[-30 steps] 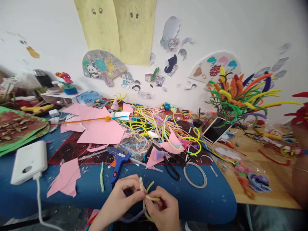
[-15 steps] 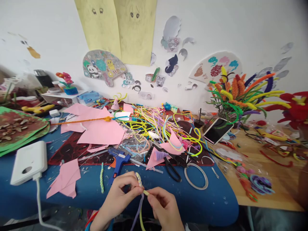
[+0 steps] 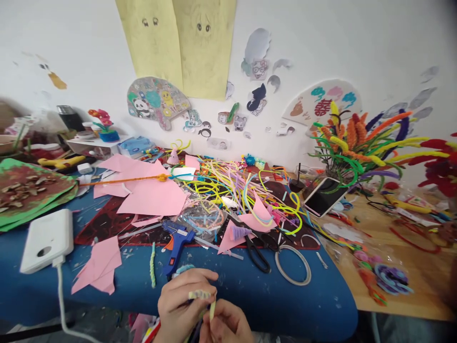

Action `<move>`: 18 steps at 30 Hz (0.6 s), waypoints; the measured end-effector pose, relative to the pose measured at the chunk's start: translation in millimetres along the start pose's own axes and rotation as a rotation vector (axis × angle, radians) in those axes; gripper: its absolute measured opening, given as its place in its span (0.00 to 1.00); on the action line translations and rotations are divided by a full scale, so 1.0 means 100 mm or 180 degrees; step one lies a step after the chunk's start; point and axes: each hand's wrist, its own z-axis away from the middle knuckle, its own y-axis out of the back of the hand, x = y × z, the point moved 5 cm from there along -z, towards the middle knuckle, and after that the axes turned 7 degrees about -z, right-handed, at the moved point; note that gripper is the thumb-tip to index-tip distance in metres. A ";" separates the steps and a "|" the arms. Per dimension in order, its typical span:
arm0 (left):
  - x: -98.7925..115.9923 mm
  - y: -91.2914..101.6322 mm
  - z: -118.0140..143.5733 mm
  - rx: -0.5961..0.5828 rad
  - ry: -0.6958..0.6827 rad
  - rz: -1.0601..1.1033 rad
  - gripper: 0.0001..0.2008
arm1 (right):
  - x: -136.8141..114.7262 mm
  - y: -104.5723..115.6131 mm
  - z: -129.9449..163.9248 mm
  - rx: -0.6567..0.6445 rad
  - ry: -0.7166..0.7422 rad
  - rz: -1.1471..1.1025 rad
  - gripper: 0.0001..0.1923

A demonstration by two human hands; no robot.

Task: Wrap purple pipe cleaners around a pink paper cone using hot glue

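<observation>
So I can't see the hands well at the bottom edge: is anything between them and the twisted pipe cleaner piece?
Nothing visible. The left hand already pinches the twisted pipe cleaner piece in its fingers, and the right hand touches the strand just below it. The blue glue gun lies on the table beyond, apart from both hands.

We see only our two hands, low at the near edge of the blue-covered table (image 3: 250,295). Our bare left hand (image 3: 180,305) shows its back and curled fingers, with no ring, watch or glove on it. Our bare right hand (image 3: 226,326), just right of it and nearer the table's edge, is likewise uncovered, its knuckles and thumb in sight. Both wrists are cut off by the lower border, so we cannot tell what sleeves we wear.
</observation>
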 end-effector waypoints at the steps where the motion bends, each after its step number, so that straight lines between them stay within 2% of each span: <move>1: -0.01 -0.01 -0.02 -0.0028 0.0105 0.0158 0.08 | 0.01 -0.04 -0.03 -0.0284 -0.0219 -0.0208 0.31; 3: -0.05 -0.04 -0.05 -0.0158 0.0309 0.0468 0.08 | -0.01 -0.13 -0.05 -0.0692 -0.0542 -0.0580 0.31; 6: -0.10 -0.08 -0.09 -0.0413 0.0488 0.0906 0.07 | -0.08 -0.23 0.01 -0.0826 -0.0699 -0.1006 0.29; 9: -0.10 -0.10 -0.11 -0.0733 0.0477 0.1096 0.07 | -0.16 -0.28 0.05 -0.0526 -0.0496 -0.1034 0.28; 13: -0.02 -0.03 -0.19 -0.0968 0.0165 0.0816 0.07 | -0.25 -0.30 0.00 -0.0143 -0.0175 -0.0703 0.28; 18: 0.08 0.08 -0.31 -0.1157 -0.0259 0.0425 0.08 | -0.29 -0.34 -0.12 -0.0063 0.0062 -0.0595 0.30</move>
